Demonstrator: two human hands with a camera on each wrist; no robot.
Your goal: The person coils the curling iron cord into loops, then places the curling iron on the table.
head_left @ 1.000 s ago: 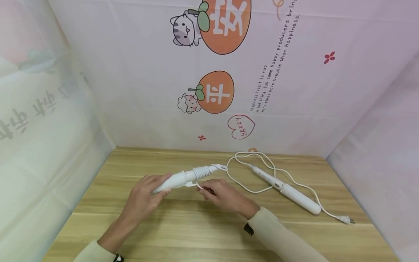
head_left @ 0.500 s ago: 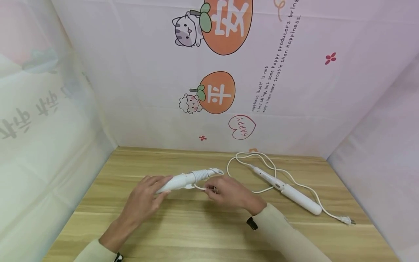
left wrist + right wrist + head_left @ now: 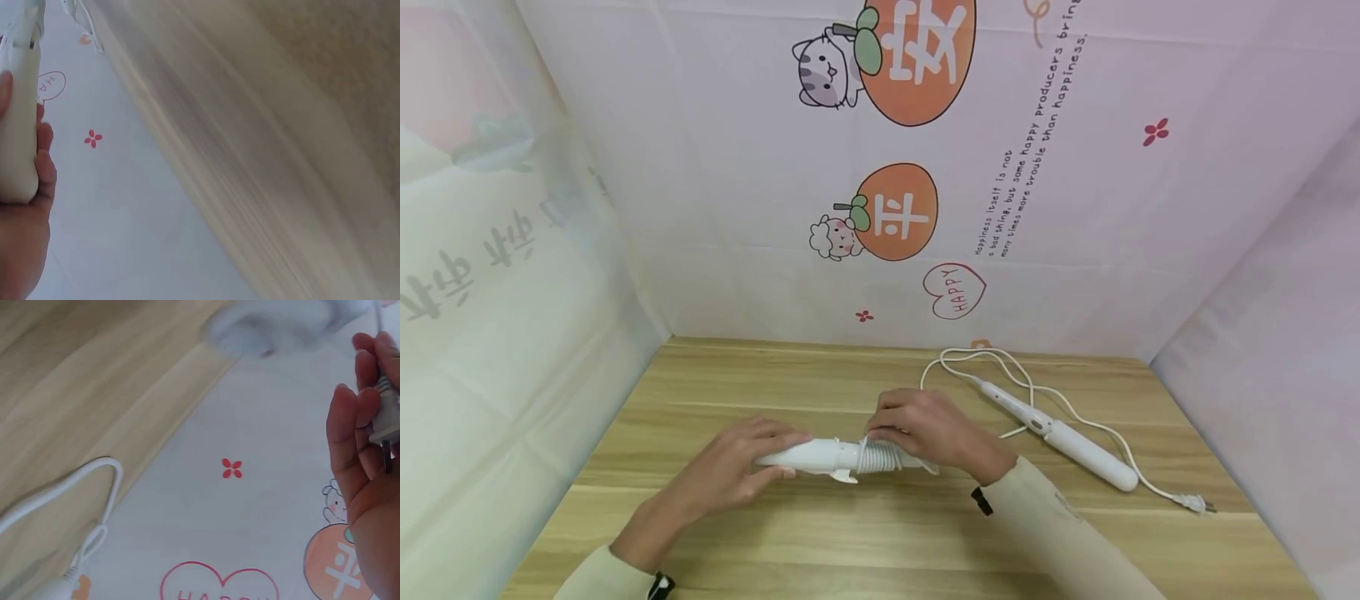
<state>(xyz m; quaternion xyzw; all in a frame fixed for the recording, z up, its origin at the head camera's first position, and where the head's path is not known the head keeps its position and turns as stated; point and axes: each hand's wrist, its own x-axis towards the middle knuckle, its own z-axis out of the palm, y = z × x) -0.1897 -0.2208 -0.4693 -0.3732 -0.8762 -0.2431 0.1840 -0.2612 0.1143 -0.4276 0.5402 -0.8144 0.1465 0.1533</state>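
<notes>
Room separates left hand's (image 3: 733,465) wand (image 3: 808,456) from back edge (image 3: 775,343).

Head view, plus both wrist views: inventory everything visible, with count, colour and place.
table: one, wood, below
cloth walls: three, printed whitish, back and sides
lying wand: one, white, table's right side
loose cord: one, white, beside lying wand
loose plug: one, white, table's right edge
held wand: one, white, centre
wound cord: one, white, around held wand
held plug: one, off-white, in right grip
bands: two, black, at cuffs
sleeves: two, beige, forearms
left grip: one, bare, on held wand
right grip: one, bare, on held plug
</notes>
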